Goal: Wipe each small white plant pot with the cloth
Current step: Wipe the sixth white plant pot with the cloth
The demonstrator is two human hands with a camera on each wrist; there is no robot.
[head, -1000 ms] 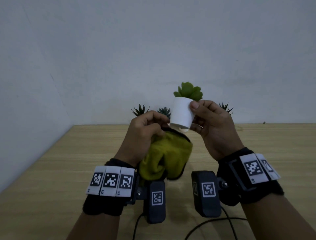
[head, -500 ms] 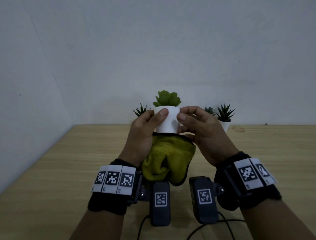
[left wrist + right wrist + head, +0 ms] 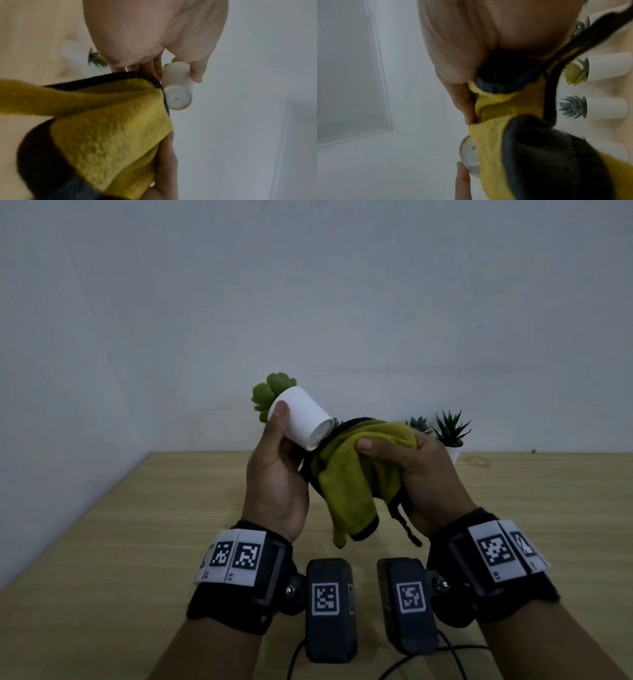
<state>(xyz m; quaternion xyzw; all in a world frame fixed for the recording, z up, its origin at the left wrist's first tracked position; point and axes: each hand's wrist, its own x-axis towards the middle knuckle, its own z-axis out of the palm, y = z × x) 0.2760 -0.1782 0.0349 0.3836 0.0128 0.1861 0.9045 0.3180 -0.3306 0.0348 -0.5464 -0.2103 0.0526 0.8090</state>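
Left hand (image 3: 274, 474) grips small white plant pot (image 3: 301, 419) at frame centre, tilted, base toward cloth. Right hand (image 3: 418, 477) fingers clutch yellow-green cloth (image 3: 349, 477), touching pot base. More potted succulents (image 3: 448, 429) right, on wooden table (image 3: 137, 542).

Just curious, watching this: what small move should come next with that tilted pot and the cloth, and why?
Probably rub the cloth across the pot's underside: the left hand holds it tipped, base facing the cloth bunched in the right hand.
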